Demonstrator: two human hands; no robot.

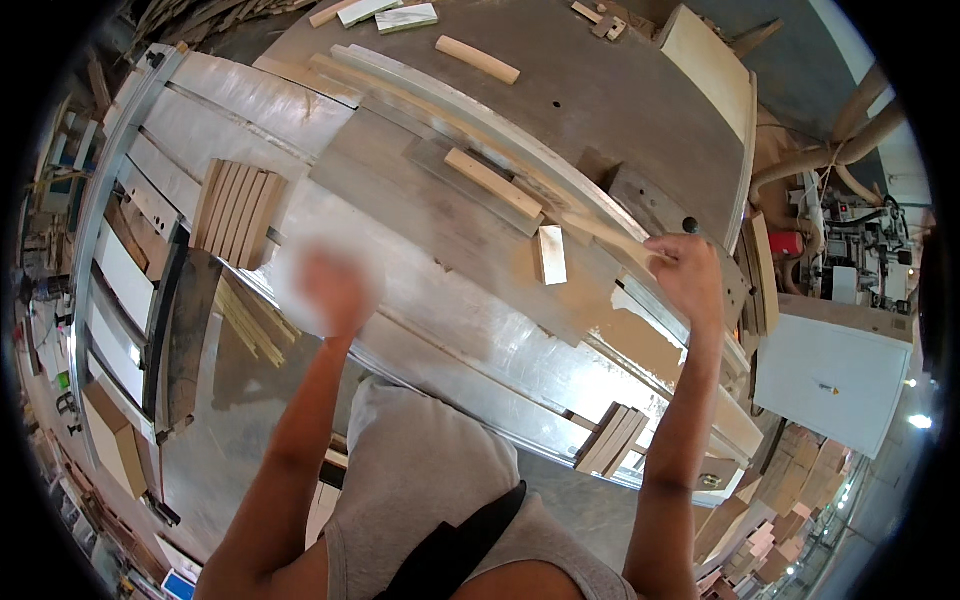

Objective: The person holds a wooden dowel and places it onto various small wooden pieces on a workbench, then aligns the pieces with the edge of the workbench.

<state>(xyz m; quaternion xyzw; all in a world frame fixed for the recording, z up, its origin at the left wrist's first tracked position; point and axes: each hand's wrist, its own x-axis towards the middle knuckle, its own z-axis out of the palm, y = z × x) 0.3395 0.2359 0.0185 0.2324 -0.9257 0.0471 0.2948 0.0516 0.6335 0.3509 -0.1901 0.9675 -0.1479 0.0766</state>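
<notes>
My right hand [687, 272] is closed around one end of a thin pale wooden strip [605, 235] that reaches left over the metal machine table [440, 250]. A short wooden block [550, 254] lies just left of it, and a longer block [492, 182] sits against the curved fence [470, 120]. My left hand [335, 290] is blurred, hovering over the table's near left part; I cannot tell whether it holds anything. A row of upright wooden slats [238, 212] stands to its left.
More wood pieces lie at the back: a rounded stick [477, 59] and flat boards [706, 62]. A small stack of slats [612, 440] rests at the table's near edge. A white cabinet [835, 372] and ducting stand on the right. Shelves with panels [120, 290] run along the left.
</notes>
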